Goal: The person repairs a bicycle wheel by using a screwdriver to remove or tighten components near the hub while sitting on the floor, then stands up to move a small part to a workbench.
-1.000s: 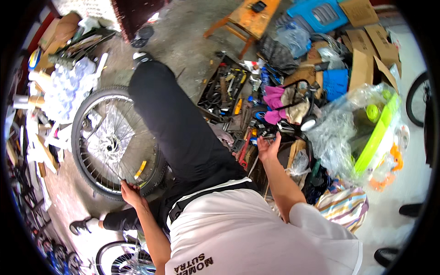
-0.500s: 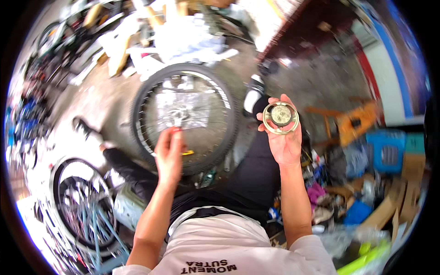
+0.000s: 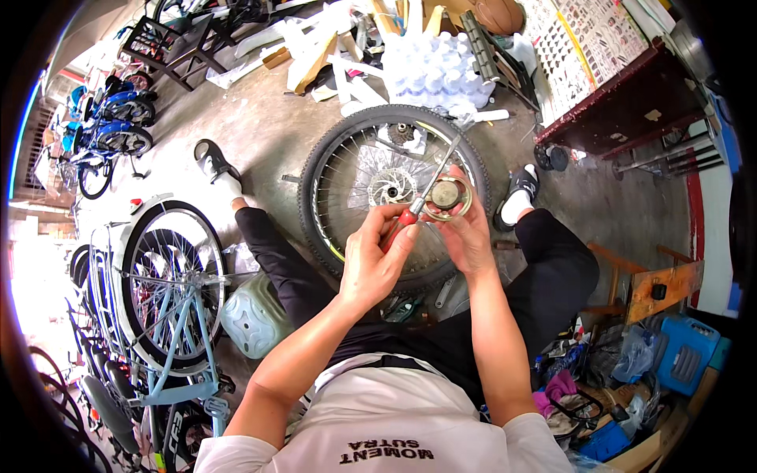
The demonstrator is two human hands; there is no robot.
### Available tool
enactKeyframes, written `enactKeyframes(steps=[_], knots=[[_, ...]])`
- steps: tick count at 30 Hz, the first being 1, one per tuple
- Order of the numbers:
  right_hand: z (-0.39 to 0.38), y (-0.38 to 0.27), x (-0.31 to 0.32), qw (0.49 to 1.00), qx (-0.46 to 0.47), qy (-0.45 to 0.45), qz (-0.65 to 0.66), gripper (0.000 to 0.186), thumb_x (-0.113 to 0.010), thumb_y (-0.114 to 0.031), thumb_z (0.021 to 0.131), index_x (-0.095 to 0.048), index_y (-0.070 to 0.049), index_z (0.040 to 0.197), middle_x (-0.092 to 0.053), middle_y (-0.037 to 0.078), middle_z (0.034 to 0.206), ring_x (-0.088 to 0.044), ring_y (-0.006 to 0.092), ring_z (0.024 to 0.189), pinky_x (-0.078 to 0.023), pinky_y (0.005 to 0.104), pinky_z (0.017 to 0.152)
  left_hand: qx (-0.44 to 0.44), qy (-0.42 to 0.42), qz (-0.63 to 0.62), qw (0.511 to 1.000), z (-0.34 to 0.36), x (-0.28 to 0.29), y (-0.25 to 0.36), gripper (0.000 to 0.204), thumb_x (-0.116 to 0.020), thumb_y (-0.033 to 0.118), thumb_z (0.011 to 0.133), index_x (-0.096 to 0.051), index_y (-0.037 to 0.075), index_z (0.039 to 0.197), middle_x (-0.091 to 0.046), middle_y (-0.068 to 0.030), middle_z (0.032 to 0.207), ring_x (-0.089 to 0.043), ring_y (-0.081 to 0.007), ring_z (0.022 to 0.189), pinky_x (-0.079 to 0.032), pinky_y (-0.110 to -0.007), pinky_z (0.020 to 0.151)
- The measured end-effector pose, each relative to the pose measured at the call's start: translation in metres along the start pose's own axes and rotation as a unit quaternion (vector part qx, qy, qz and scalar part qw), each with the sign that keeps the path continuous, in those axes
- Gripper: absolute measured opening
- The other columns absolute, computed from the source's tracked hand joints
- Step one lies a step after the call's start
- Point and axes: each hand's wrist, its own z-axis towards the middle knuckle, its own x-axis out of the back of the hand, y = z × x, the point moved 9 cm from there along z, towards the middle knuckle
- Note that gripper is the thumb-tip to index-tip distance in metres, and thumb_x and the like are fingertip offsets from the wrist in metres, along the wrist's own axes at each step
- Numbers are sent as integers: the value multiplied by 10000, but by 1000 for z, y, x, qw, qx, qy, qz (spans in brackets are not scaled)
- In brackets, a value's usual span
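Note:
My left hand [image 3: 372, 260] is closed round the red handle of a screwdriver [image 3: 407, 218], its long silver shaft pointing up and right. My right hand [image 3: 467, 240] holds a round pale-metal piece [image 3: 444, 194] with a darker disc inside, close against the shaft; whether they touch I cannot tell. Beneath both hands a bicycle wheel [image 3: 317, 182], with tyre and brake disc [image 3: 387, 189], lies flat between my outstretched legs. Clear plastic and a cogged part [image 3: 400, 134] show within its rim.
A pale blue bicycle [image 3: 180, 331] lies at left beside a green container [image 3: 254, 315]; small blue bikes [image 3: 124, 142] stand beyond. Bottled packs [image 3: 435, 69] and scraps are ahead. A dark red cabinet [image 3: 603, 114], wooden stool [image 3: 662, 288], blue case [image 3: 682, 355] and clutter line the right.
The view has swung round. My right hand rose from the clutter with the round piece and has moved inward; my left hand has brought the screwdriver up beside it.

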Motion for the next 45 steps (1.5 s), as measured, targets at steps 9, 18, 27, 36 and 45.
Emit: enactKeyframes(steps=[9,18,27,36,45], knots=[[5,0,-9,999,-1,-31,-22,973,-854,-270,782,-293,-99,1559,-439,134,1506,-582,349,1250,-447,449,1077,26,-45,24,998,2,-12,-15,326,-670,225,944,-585,7,1172,-654,-124,754,-578,-170,647,-481,-328,660],[2,12,-7,998,-22,-48,22,919,-809,-357,840,-297,-85,1553,-469,138,1480,-599,340,1223,-462,445,1057,32,-7,7,999,-4,-9,-23,296,-695,207,925,-614,-5,1115,-638,-98,735,-561,-141,647,-482,-320,658],[-8,37,-2,995,-62,-10,78,816,-392,-663,982,-336,-62,1531,-500,163,1450,-610,322,1159,-497,449,982,101,-34,-70,992,-9,-27,-49,304,-688,195,942,-621,-29,1137,-645,-44,725,-545,-74,648,-469,-264,627],[-8,64,3,978,-69,45,190,723,-247,-630,1035,-410,-96,1493,-578,155,1338,-625,295,1051,-502,427,922,145,-32,-95,984,-12,-29,-79,331,-663,203,965,-602,-25,1197,-645,-24,745,-528,-51,609,-417,-231,555],[-21,89,26,975,-96,117,163,674,-277,-605,1044,-458,-90,1440,-595,148,1307,-645,277,1024,-512,432,924,245,-47,-168,954,-20,-38,-108,356,-619,247,998,-572,-8,1243,-639,-35,787,-505,-50,567,-389,-205,482]])
